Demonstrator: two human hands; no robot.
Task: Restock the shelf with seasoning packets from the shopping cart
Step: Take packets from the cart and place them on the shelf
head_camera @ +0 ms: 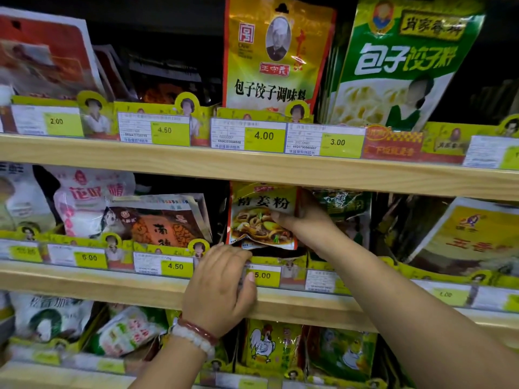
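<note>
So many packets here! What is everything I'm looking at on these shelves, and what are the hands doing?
Ginger powder packet: one, yellow with a food picture, middle shelf centre, held.
Dumpling seasoning packet: one in front, gold and red, top shelf centre.
Green dumpling powder packets: a row, green and white, top shelf right.
Pink-lettered bag: one, white, middle shelf left.
Orange packets: a few, lying tilted, middle shelf.
Rooster packet: one, yellow, bottom shelf.
Price tags: many, yellow and white, along the shelf fronts.
Shelves: three boards, pale wood.
Bracelets: two, red and white, left wrist.
Left hand: holds the tag strip below the packet.
Right hand: grips the ginger powder packet.
</note>
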